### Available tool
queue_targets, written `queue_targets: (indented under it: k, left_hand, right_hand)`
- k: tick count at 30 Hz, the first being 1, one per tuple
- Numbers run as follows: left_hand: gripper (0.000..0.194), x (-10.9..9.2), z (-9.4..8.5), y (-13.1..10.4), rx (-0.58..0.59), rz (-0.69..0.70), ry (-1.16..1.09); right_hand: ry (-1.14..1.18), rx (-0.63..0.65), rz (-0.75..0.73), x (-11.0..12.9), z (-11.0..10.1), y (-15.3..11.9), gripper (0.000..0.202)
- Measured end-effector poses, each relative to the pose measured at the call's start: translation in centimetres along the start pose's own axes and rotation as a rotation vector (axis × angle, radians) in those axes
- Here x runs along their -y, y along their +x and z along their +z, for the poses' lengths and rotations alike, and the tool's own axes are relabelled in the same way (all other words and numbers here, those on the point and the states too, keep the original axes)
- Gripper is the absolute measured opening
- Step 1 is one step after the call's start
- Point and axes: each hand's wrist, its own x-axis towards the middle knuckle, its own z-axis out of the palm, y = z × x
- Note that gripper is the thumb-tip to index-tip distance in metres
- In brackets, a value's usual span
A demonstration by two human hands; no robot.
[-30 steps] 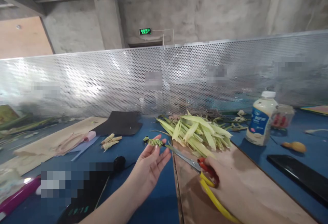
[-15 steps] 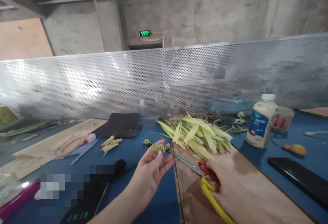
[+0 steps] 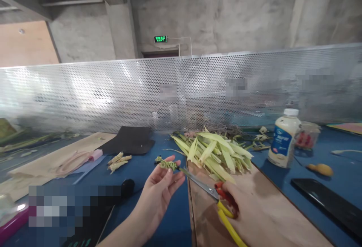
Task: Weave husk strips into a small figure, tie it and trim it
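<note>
Between the thumb and fingers of my left hand (image 3: 161,186) is a small green braided plant piece (image 3: 167,165), with dark bits at both of its ends. My right hand (image 3: 249,211) grips scissors (image 3: 205,187) by their red and yellow handles. The blades point up and left, and their tips reach the piece's right end by my left fingertips. Whether the tips touch or cut it I cannot tell. Behind the scissors a heap of pale green husk strips (image 3: 213,149) lies partly on a brown board (image 3: 266,186).
Right of the board are a white-capped bottle (image 3: 284,137), a clear box with red contents (image 3: 307,135), a small yellow-brown gourd (image 3: 321,169) and a black phone (image 3: 328,200). Dry husk pieces (image 3: 118,161) and a black sheet (image 3: 128,140) lie leftward. A perforated metal screen (image 3: 113,92) stands behind.
The view has turned slightly, so everything sits a little further left. Both hands keep their holds, and the scissor tips stay at the right end of the braided piece.
</note>
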Motion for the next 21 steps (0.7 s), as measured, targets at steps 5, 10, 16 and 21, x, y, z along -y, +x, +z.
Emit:
queue_targets:
  k: [5,10,16,21]
  left_hand:
    - [0.031,-0.1,0.1,-0.1,-0.016,0.006,0.001]
    - [0.028,-0.2,0.2,-0.1,-0.034,0.015,-0.003]
    - [0.027,-0.3,0.3,0.0,0.012,0.032,0.016]
    - [0.024,-0.2,0.1,-0.1,0.073,0.067,0.061]
  right_hand:
    - [-0.005,0.042,0.058,0.2,0.0,-0.1,0.005]
    - [-0.038,0.031,0.068,0.6,-0.2,-0.2,0.006]
    - [-0.003,0.027,0.073,1.6,-1.1,-0.2,0.008]
    - [0.032,0.001,0.056,1.3,-1.3,-0.3,0.009]
